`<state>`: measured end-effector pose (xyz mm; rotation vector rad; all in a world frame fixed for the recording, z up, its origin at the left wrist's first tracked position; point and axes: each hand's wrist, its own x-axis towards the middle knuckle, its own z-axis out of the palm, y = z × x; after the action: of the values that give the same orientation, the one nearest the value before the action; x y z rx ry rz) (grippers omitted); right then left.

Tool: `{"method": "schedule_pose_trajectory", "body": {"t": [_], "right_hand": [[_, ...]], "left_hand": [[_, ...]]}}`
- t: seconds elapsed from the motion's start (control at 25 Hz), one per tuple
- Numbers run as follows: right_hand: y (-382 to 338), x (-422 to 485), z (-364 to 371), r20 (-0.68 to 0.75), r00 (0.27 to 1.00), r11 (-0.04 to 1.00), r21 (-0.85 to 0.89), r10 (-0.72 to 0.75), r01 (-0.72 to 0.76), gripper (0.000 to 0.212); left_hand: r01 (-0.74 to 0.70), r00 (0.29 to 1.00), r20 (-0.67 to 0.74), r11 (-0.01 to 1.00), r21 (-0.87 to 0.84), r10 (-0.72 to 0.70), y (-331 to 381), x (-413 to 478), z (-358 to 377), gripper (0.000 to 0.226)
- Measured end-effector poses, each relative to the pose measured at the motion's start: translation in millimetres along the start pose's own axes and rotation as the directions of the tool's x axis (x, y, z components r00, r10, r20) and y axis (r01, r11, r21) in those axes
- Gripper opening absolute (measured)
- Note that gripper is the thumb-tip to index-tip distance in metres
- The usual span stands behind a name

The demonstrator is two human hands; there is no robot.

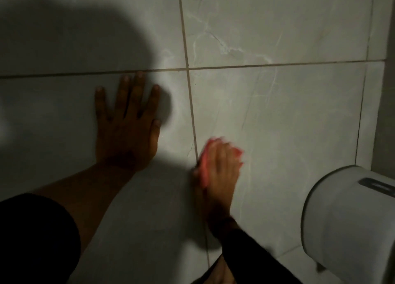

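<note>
My left hand [128, 125] lies flat against the pale marbled wall tiles [277, 112], fingers spread and straight, just below a horizontal grout line, in shadow. My right hand [222, 166] presses a pink-red scrubbing pad [204, 166] against the tile, just right of the vertical grout line [193, 121]. The pad shows at the hand's left edge and past the fingertips; the hand is motion-blurred. Both arms wear dark sleeves.
A white round toilet-paper dispenser [346, 219] juts from the wall at lower right. A large head shadow covers the upper left tiles. A wall corner runs down the far right edge [384, 91].
</note>
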<state>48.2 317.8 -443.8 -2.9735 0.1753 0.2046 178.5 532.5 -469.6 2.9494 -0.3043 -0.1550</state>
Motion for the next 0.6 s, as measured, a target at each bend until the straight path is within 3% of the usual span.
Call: {"method": "schedule_pose_trajectory", "body": {"t": [0.04, 0.08, 0.12, 0.16, 0.2, 0.24, 0.28, 0.32, 0.36, 0.48, 0.6], "right_hand": [[2, -19, -5, 0.139, 0.975, 0.984, -0.002, -0.176, 0.178, 0.074], [21, -26, -10, 0.202, 0.954, 0.973, -0.016, -0.221, 0.229, 0.072], [47, -22, -17, 0.175, 0.975, 0.99, -0.019, -0.137, 0.143, 0.07], [70, -10, -24, 0.084, 0.996, 0.999, -0.012, 0.041, -0.041, 0.067], [90, 9, -31, -0.023, 0.95, 0.95, 0.026, 0.313, -0.312, 0.065], [105, 40, -35, -0.104, 0.822, 0.828, 0.086, 0.56, -0.554, 0.065], [112, 81, -41, -0.132, 0.704, 0.716, 0.128, 0.698, -0.686, 0.064], [108, 119, -44, -0.138, 0.672, 0.686, 0.157, 0.727, -0.71, 0.064], [94, 149, -43, -0.139, 0.723, 0.735, 0.176, 0.677, -0.655, 0.063], [39, 149, -19, -0.191, 0.933, 0.951, 0.105, 0.306, -0.29, 0.069], [-18, 43, -15, 0.003, 0.992, 0.974, 0.187, 0.127, -0.125, 0.071]], "left_hand": [[0.003, 1.0, 0.003, 1.0, -0.003, -0.003, -1, 0, 0, 0.076], [0.005, 1.0, 0.01, 1.0, -0.008, -0.005, -2, 0, -1, 0.076], [0.003, 1.0, 0.014, 1.0, -0.008, -0.003, -3, 0, -1, 0.077], [-0.001, 1.0, 0.017, 1.0, 0.0, 0.001, -3, 1, -1, 0.076], [-0.009, 1.0, 0.018, 1.0, 0.009, 0.008, -2, 1, -1, 0.076], [-0.018, 1.0, 0.016, 1.0, 0.013, 0.018, -1, 1, 0, 0.075], [-0.019, 1.0, 0.009, 1.0, 0.014, 0.019, -1, 2, 0, 0.074], [-0.016, 1.0, 0.001, 1.0, 0.015, 0.016, -3, 1, 1, 0.073], [-0.016, 1.0, -0.004, 1.0, 0.023, 0.016, -4, 1, 2, 0.072], [-0.04, 0.999, 0.013, 0.999, 0.026, 0.04, -4, 1, 1, 0.071], [0.008, 0.996, 0.087, 1.0, 0.011, -0.009, 4, 2, -21, 0.07]]}}
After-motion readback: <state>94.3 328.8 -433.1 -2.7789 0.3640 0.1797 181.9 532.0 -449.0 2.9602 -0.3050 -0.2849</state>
